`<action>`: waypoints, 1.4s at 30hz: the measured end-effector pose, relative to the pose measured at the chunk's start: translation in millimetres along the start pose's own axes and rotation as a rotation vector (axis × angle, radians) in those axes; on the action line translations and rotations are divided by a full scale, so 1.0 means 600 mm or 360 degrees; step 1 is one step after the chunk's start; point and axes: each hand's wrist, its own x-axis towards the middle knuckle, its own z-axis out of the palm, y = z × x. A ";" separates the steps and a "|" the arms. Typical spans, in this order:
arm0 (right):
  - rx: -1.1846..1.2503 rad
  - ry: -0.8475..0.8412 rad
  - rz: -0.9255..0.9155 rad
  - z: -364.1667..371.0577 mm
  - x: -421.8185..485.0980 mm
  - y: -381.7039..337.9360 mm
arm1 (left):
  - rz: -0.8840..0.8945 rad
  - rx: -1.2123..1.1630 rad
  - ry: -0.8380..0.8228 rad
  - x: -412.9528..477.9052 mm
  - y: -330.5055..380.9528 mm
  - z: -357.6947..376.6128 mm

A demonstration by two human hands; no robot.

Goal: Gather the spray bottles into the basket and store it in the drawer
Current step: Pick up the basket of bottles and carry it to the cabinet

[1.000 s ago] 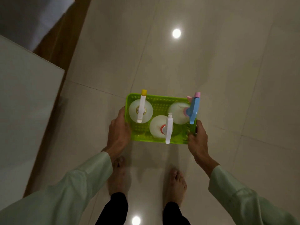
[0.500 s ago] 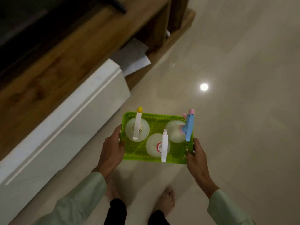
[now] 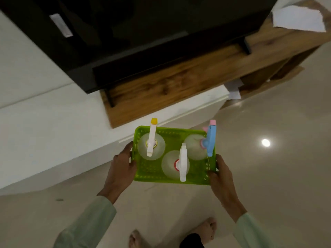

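Note:
A bright green plastic basket (image 3: pixel 154 174) is held level above the floor. Three clear spray bottles stand upright in it: one with a white trigger and yellow nozzle (image 3: pixel 152 140) at the left, one with a white trigger and red collar (image 3: pixel 183 164) in the front middle, one with a blue trigger and pink nozzle (image 3: pixel 211 140) at the right. My left hand (image 3: pixel 121 167) grips the basket's left rim. My right hand (image 3: pixel 222 174) grips its right rim. Just beyond the basket is the white drawer front (image 3: pixel 179 111) of a low cabinet, and it looks closed.
A wooden cabinet top (image 3: pixel 179 83) with a dark TV (image 3: pixel 125 33) on black feet stands ahead. White paper (image 3: pixel 299 20) lies on its right end, and more paper (image 3: pixel 232 88) sits in a lower shelf. Glossy tiled floor (image 3: pixel 268 176) spreads to the right. My bare feet (image 3: pixel 207 228) are below.
My view has swung from the floor up to the cabinet. Both hands have carried the basket closer to the white drawer front, with the bottles still upright.

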 end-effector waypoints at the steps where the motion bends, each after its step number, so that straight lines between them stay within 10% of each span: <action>1: -0.0028 -0.0047 -0.0028 0.034 -0.007 -0.019 | -0.0042 -0.0003 0.0037 -0.007 -0.030 -0.029; 19: -0.0355 -0.0525 -0.0286 0.537 -0.115 -0.248 | -0.0573 -0.0267 0.0386 -0.072 -0.455 -0.387; 42: -0.0527 -0.0568 -0.0092 0.912 -0.006 -0.370 | -0.0732 -0.0379 0.0430 0.157 -0.731 -0.527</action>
